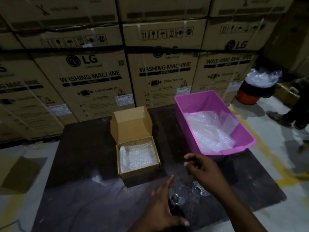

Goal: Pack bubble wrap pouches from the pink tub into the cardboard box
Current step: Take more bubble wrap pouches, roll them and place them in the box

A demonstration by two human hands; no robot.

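Observation:
A small cardboard box [123,171] stands open on a dark table [83,164], its lid upright, with bubble wrap pouches [137,155] lying inside. To its right sits the pink tub [200,101], holding a heap of clear bubble wrap pouches [209,129]. My right hand [202,168] hovers between box and tub, just in front of the tub's near corner, fingers loosely bent and holding nothing. My left hand [163,203] is lower, near the table's front, with fingers straight and pointing toward the box. Neither hand touches a pouch.
Two clear glasses [177,196] [199,190] lie on the table between my hands. Stacked washing machine cartons [93,76] wall off the back. A person's legs [294,111] and an orange bucket [249,97] filled with plastic stand at the right. Flat cardboard [20,174] lies on the floor at left.

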